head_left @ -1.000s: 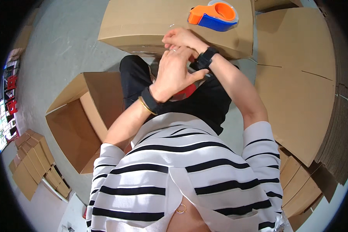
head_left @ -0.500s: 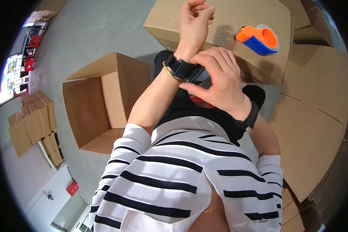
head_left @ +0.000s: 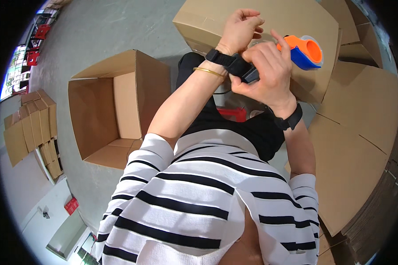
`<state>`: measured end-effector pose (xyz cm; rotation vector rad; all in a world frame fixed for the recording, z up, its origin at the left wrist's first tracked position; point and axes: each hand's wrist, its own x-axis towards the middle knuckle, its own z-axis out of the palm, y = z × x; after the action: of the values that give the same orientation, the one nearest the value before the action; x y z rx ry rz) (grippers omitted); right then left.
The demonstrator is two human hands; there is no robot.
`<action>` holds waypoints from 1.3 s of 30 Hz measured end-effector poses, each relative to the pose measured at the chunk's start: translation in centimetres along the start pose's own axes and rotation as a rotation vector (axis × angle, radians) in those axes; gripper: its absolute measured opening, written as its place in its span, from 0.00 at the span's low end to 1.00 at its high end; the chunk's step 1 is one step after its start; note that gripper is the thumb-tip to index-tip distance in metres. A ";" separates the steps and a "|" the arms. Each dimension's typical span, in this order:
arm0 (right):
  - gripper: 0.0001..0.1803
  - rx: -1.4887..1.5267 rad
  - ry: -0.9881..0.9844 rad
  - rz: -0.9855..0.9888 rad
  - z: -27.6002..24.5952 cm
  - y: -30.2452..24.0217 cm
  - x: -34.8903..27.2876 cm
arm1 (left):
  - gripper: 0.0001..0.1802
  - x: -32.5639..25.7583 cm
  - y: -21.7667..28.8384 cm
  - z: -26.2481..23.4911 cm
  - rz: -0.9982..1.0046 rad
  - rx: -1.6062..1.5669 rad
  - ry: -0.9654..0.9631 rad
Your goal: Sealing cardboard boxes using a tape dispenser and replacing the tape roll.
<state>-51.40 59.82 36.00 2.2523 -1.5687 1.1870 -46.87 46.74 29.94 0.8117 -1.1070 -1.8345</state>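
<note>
Two hands meet above the closed cardboard box [head_left: 269, 26]: the left hand [head_left: 241, 28] is raised with its fingers loosely curled and holding nothing, while the right hand [head_left: 267, 73] pinches the black wrist strap [head_left: 234, 65] buckled around the left wrist, thumb and fingers closed on its thicker end. Compared with half a second ago, the right hand has moved up from the lap to the strap itself, and the left wrist has turned so that the strap and the thin gold bangle [head_left: 209, 71] just below it now face the camera. The orange and blue tape dispenser [head_left: 306, 52] lay clear on the box lid earlier; now the right hand's fingers partly cover its near end, though I cannot tell whether they touch it. By count there is one tape dispenser, one closed box in front, one open empty cardboard box [head_left: 115, 106] on the floor to the person's left, one black band [head_left: 291, 119] on the right wrist, and one bangle. Flattened cardboard sheets [head_left: 362, 132] lie stacked on the right, and a further bundle of folded cartons [head_left: 28, 128] stands at the far left; their numbers are too many to tell apart.
</note>
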 end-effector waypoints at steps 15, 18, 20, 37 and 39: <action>0.24 0.109 -0.105 0.135 -1.2 -0.3 -2.8 | 0.14 0.1 -0.3 -0.9 0.155 0.563 -0.203; 0.27 0.310 -0.140 0.361 -2.7 0.4 -3.9 | 0.14 0.9 0.3 -2.2 -0.166 -0.051 -0.153; 0.29 0.408 -0.154 0.474 -2.8 0.2 -4.1 | 0.15 1.1 0.4 -2.2 -0.323 -0.357 -0.124; 0.23 1.096 -0.176 0.956 1.7 -2.2 -3.3 | 0.04 -2.3 4.7 0.2 0.429 -0.384 -0.022; 0.25 0.977 -0.215 0.878 1.8 -2.1 -3.1 | 0.05 -2.2 4.7 -0.2 0.386 -0.343 0.048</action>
<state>-49.11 62.04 33.36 2.1690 -2.6199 2.4219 -44.18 47.36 34.33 0.4062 -0.8186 -1.6045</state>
